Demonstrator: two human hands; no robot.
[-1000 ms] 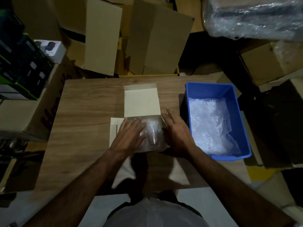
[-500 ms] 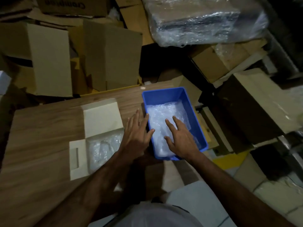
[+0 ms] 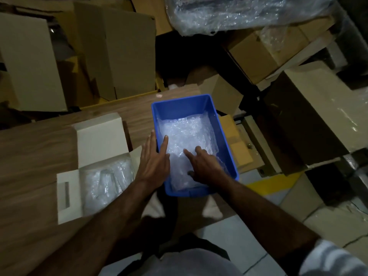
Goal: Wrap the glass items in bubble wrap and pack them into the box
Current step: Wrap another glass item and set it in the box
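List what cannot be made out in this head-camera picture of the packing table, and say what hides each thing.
- White box: how many glass items it holds; bubble wrap and dim light blur them.
- Blue bin: anything under its bubble wrap sheets; the sheets cover its floor.
- Right hand: whether its curled fingers grip the sheets; the hand's back hides them.
- Left hand: whether its palm touches the bin rim, which it covers.

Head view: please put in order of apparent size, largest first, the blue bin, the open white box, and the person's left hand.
1. Open white box with its flaps spread on the table.
2. Blue bin; its footprint looks close to the box's, so this order is unsure.
3. Left hand, plainly the smallest, though it is nearer to the camera.
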